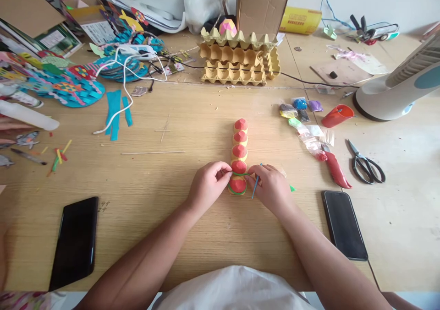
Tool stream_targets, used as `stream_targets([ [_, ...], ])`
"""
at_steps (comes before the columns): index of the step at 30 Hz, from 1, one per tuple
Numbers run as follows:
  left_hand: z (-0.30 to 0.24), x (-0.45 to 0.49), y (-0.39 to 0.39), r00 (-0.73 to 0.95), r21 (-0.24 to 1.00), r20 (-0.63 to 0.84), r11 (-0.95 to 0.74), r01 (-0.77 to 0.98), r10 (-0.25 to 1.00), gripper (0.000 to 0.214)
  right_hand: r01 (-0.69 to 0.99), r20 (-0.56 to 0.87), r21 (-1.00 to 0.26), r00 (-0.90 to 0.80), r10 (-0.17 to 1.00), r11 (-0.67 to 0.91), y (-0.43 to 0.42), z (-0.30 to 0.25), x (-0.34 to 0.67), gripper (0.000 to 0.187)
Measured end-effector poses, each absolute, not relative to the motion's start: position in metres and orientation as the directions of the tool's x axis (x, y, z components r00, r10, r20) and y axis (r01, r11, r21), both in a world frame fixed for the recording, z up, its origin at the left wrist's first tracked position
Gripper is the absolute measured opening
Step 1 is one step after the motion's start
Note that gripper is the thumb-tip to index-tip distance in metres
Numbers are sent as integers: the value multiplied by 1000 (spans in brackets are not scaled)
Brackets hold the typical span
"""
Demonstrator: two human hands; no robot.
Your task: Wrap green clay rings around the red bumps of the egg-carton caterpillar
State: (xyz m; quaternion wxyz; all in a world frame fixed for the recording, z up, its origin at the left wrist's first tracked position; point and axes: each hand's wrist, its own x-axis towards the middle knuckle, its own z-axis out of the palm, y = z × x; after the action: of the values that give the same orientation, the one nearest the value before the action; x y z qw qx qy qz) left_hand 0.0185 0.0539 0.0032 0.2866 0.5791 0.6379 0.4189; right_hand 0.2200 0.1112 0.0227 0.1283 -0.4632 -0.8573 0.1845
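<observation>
A row of egg-carton cups (239, 152) painted red and yellow lies on the wooden table, running away from me. A green strip (237, 176) goes round the cup nearest to me. My left hand (208, 184) pinches that strip at the cup's left side, fingers closed. My right hand (270, 187) rests against the cup's right side, fingers closed on the strip's other end and on a thin blue stick (255, 187).
Two dark phones (76, 241) (344, 224) lie near the front edge. Scissors (366, 163), a red cutter (335, 169), a red cup (337, 116) and small colour bags (302, 117) sit right. Stacked egg trays (237, 58), a fan (402, 85) and paper crafts (68, 83) stand behind.
</observation>
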Motion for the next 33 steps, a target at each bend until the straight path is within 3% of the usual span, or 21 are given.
stream_targets([
  [7,0,17,55,-166,863,126,-25,505,978,9,736,46,-452,-545,837,504,111,25,222,14],
  [18,1,18,57,-186,888,65,28,458,980,6,789,28,-337,-537,843,513,113,23,219,16],
  [33,2,18,57,-207,894,61,39,447,976,6,749,113,-419,-517,848,513,114,18,219,17],
])
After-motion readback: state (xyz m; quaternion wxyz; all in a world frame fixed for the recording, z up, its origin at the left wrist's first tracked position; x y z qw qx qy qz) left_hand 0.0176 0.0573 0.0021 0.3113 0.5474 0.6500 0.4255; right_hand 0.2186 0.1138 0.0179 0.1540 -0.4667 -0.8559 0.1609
